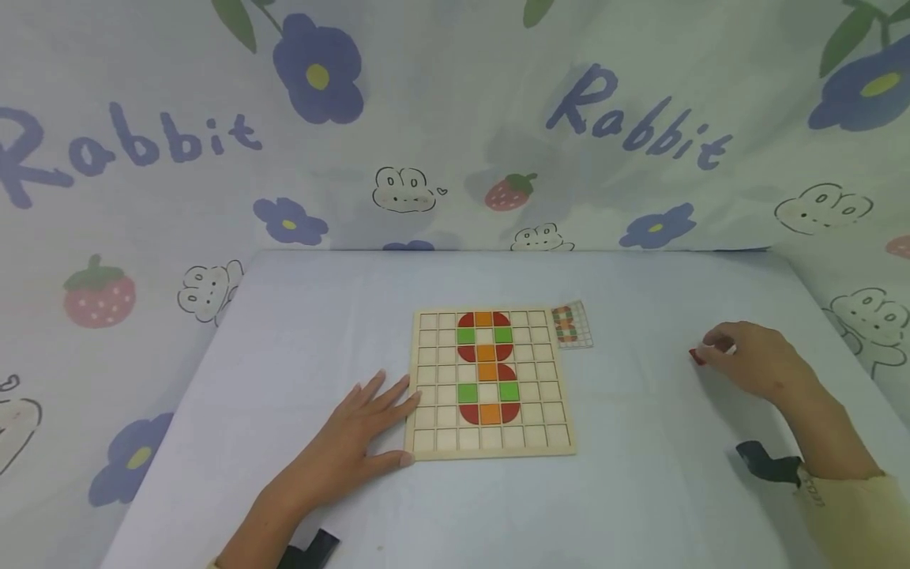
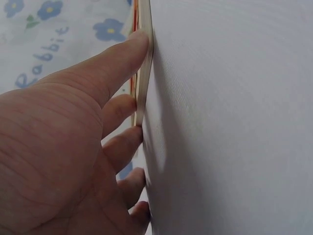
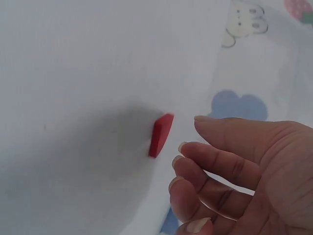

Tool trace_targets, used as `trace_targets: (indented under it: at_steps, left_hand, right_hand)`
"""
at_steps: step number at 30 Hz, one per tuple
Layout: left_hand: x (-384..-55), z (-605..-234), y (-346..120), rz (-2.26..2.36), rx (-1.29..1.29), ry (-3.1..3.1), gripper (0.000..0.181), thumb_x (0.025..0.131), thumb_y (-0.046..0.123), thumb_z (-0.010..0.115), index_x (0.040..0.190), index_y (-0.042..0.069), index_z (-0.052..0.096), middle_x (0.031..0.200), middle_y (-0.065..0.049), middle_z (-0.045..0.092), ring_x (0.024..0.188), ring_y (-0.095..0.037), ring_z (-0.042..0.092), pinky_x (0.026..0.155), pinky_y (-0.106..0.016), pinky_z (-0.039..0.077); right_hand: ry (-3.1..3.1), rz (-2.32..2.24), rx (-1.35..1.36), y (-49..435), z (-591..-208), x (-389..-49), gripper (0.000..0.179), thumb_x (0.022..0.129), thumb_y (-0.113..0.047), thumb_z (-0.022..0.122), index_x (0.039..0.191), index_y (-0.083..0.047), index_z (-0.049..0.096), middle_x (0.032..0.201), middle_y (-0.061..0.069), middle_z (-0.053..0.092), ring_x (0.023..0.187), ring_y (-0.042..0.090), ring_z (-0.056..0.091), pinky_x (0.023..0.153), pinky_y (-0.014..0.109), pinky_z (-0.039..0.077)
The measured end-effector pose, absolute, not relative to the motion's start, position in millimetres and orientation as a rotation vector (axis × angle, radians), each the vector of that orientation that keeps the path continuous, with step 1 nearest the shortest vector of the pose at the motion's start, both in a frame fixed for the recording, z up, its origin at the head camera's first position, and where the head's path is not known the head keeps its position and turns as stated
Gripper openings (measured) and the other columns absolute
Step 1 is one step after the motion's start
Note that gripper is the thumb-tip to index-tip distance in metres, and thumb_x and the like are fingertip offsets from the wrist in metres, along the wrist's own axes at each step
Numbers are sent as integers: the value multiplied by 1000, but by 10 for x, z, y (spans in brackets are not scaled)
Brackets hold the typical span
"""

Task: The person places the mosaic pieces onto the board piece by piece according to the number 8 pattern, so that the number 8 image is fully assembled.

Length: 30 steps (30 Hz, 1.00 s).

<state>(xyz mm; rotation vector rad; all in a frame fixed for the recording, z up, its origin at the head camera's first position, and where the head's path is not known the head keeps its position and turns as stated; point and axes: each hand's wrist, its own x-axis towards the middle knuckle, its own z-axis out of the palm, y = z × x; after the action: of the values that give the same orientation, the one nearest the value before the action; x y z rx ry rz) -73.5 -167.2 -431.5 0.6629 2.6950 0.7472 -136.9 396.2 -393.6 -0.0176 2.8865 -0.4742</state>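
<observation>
A square wooden grid board (image 1: 490,454) lies flat on the table, with red quarter-round, orange and green tiles set in its middle columns. My left hand (image 1: 355,442) rests beside it, fingers spread, thumb and fingertips touching the board's left side. In the left wrist view, the thumb (image 2: 122,58) presses against the board's edge (image 2: 144,73). Far to the right, my right hand (image 1: 753,359) hovers by a single red quarter-round tile (image 1: 696,357). The right wrist view shows this red tile (image 3: 160,136) a little apart from the loosely bent fingers (image 3: 210,159), which hold nothing.
A small pattern card (image 1: 583,324) with a similar coloured design lies at the board's upper right corner, partly against it. White cloth (image 1: 626,490) covers the table. Behind stands a printed curtain (image 1: 455,95) with flowers, rabbits and strawberries. Black straps (image 1: 768,465) show near the wrists.
</observation>
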Motion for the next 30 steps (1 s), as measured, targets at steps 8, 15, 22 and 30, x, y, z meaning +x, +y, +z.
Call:
trace_targets:
  at_steps: [8, 15, 22, 30]
  left_hand:
    - [-723, -4309, -1661, 751, 671, 2707, 80, 89, 43, 82, 158, 23, 49, 170, 4, 30, 160, -33, 12, 128, -57, 11]
    - [-731, -4315, -1680, 739, 637, 2693, 80, 89, 43, 82, 159, 24, 48, 170, 7, 27, 161, -30, 9, 129, -55, 9]
    - [-750, -4339, -1665, 710, 640, 2691, 82, 89, 46, 82, 159, 25, 47, 171, 7, 25, 161, -29, 8, 129, -55, 9]
    - [-745, -4324, -1669, 716, 627, 2685, 82, 89, 45, 82, 160, 25, 46, 171, 7, 25, 161, -29, 7, 129, -54, 8]
  right_hand:
    - [2769, -540, 130, 4109, -4017, -1432, 34, 99, -21, 69, 111, 11, 67, 104, 28, 67, 96, 44, 60, 69, 49, 55]
    - [2704, -587, 140, 4136, -4085, -1470, 40, 99, -28, 70, 103, 11, 66, 95, 21, 66, 92, 37, 60, 69, 41, 53]
    - [2745, -654, 144, 4151, -4124, -1430, 36, 101, -25, 68, 110, 9, 67, 100, 20, 68, 95, 36, 60, 71, 38, 52]
    - [2758, -737, -26, 3971, -4062, -1502, 32, 104, -25, 67, 113, 5, 72, 102, 11, 70, 95, 28, 58, 74, 30, 52]
